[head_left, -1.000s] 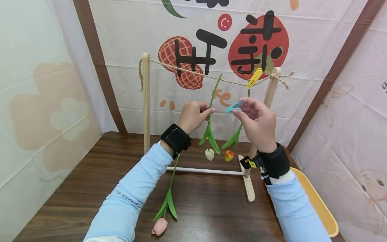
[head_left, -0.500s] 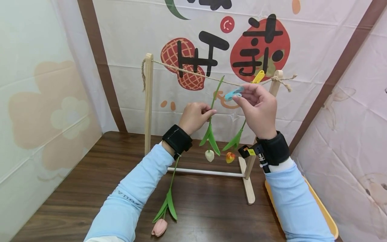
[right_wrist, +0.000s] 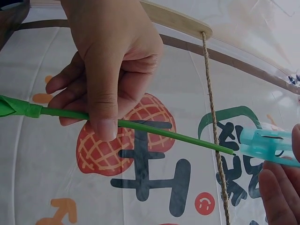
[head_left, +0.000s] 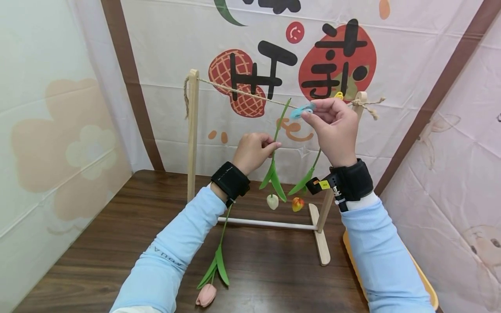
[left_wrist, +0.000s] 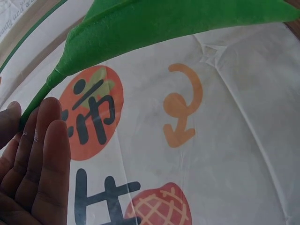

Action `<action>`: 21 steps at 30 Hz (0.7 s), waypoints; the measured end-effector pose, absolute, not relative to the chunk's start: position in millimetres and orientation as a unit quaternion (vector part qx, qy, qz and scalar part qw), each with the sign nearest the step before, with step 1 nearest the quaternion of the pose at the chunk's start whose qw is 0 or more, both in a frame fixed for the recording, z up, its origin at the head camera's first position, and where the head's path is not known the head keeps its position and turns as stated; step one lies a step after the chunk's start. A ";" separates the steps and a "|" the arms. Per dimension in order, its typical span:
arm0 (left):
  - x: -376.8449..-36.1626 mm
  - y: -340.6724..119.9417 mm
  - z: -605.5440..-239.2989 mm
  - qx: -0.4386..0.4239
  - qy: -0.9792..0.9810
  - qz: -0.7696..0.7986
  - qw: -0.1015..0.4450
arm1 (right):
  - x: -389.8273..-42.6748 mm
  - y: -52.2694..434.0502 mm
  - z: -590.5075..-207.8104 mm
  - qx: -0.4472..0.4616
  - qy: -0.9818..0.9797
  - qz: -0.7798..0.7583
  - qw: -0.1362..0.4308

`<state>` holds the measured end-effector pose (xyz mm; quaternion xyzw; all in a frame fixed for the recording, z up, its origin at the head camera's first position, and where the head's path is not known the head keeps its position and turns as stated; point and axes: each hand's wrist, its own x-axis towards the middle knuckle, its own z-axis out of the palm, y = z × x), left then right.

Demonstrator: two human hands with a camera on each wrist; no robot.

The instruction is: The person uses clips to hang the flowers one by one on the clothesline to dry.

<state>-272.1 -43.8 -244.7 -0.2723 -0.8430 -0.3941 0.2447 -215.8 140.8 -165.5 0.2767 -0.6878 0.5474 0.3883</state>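
Now the left hand [head_left: 252, 152] pinches the white tulip's stem [right_wrist: 173, 136] up at the twine [head_left: 242, 92], while the right hand [head_left: 332, 126] grips the blue peg [head_left: 302, 110] beside it. Judging by this, the peg's jaws next need squeezing open over stem and twine together

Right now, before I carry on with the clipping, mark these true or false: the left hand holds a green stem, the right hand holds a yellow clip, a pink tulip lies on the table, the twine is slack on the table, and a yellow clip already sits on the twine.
1. The left hand pinches a green stem. True.
2. The right hand holds a yellow clip. False: it pinches a blue clip.
3. A pink tulip lies on the table. True.
4. The twine lies slack on the table. False: it is strung between the two wooden posts.
5. A yellow clip sits up by the twine. True, just behind the right hand.
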 end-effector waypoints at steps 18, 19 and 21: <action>-272.4 -42.8 -245.2 -0.271 -0.845 -0.391 0.246 | -225.0 135.3 -151.0 0.198 -0.660 0.629 0.360; -272.0 -43.0 -245.0 -0.269 -0.845 -0.392 0.246 | -225.7 135.1 -150.7 0.195 -0.662 0.629 0.358; -271.8 -43.1 -244.6 -0.267 -0.845 -0.394 0.246 | -227.1 134.7 -150.3 0.191 -0.664 0.630 0.354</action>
